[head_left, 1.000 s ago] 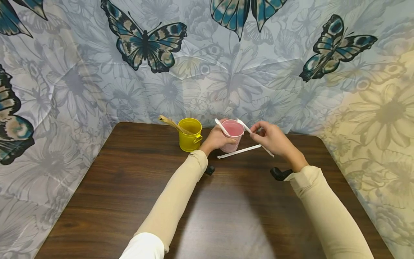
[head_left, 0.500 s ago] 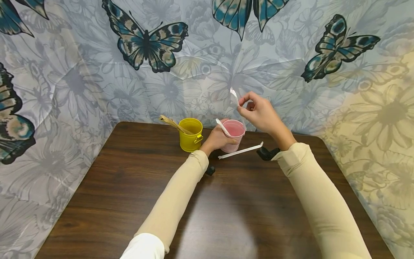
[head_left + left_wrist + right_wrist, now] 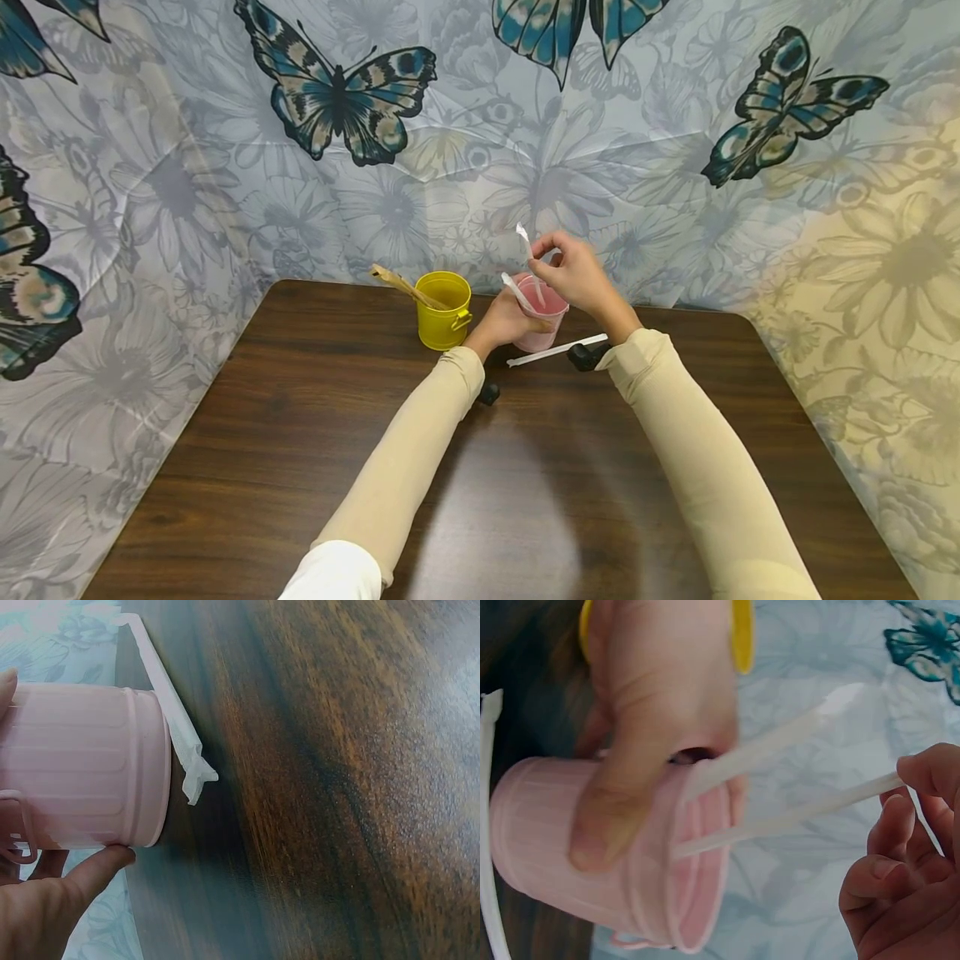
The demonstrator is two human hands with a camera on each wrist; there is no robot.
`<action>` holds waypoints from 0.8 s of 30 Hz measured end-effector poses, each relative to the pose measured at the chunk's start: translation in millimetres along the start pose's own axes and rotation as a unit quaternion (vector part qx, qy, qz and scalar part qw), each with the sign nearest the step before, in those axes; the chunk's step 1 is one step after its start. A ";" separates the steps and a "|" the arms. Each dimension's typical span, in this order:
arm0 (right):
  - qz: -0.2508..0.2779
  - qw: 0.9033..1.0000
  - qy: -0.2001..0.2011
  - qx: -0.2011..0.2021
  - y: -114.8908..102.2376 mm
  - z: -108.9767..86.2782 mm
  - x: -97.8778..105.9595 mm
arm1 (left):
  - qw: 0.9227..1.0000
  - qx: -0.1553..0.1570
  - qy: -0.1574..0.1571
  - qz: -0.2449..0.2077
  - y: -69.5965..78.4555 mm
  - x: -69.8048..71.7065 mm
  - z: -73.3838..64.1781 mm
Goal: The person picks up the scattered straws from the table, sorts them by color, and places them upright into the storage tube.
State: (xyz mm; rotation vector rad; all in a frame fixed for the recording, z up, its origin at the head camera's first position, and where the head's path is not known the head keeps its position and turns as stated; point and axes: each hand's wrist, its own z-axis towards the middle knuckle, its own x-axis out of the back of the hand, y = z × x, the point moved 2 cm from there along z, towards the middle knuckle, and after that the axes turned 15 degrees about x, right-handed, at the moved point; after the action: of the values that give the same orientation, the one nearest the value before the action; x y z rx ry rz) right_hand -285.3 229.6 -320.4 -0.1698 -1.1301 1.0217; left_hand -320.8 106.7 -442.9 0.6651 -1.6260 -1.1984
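Observation:
My left hand [image 3: 501,322] grips a small pink pail [image 3: 547,817] by its side, the thumb lying along the wall near the rim. In the right wrist view, one white paper-wrapped straw [image 3: 765,744] leans out of the pail. Above the opening, my right hand [image 3: 579,273] pinches a second wrapped straw [image 3: 802,815] between thumb and fingers, its lower end inside the rim. A third wrapped straw [image 3: 557,351] lies on the table in front of the pail; the left wrist view shows its twisted end close by the pail's base.
Left of the pink pail stands a yellow pail [image 3: 441,332] with wooden sticks [image 3: 405,286] leaning out of it. The dark wooden table [image 3: 262,433] ends at the back against a butterfly-patterned cloth [image 3: 450,192].
My right hand has lifted its straw off the table, risen, then moved left and lowered the straw's end into the pink pail. The left hand keeps its grip in place.

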 end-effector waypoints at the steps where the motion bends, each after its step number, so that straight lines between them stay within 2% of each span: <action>1: 0.001 1.000 -0.001 0.000 2.5 -0.3 -2.5 | 1.000 -0.001 0.000 -0.003 0.0 0.1 0.1; 8: -0.010 1.000 -0.016 -0.022 13.1 -3.3 -12.2 | 1.000 -0.009 -0.010 -0.021 2.1 0.3 -1.4; 12: -0.013 0.999 -0.027 -0.020 14.4 -5.7 -12.5 | 1.000 -0.008 -0.010 -0.014 2.3 0.1 -2.4; 20: -0.017 0.999 -0.037 -0.034 15.5 -15.8 -3.0 | 1.000 -0.020 -0.013 -0.015 2.2 0.5 -1.9; 24: -0.027 0.998 -0.037 -0.043 17.5 -27.0 4.9 | 1.000 -0.003 -0.004 -0.009 2.4 0.6 -1.5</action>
State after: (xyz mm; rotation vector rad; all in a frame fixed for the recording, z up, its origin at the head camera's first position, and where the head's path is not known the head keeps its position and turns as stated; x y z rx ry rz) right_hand -273.5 252.8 -340.0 -0.1699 -1.2405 0.9400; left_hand -319.3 106.5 -440.4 0.6725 -1.6252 -1.2191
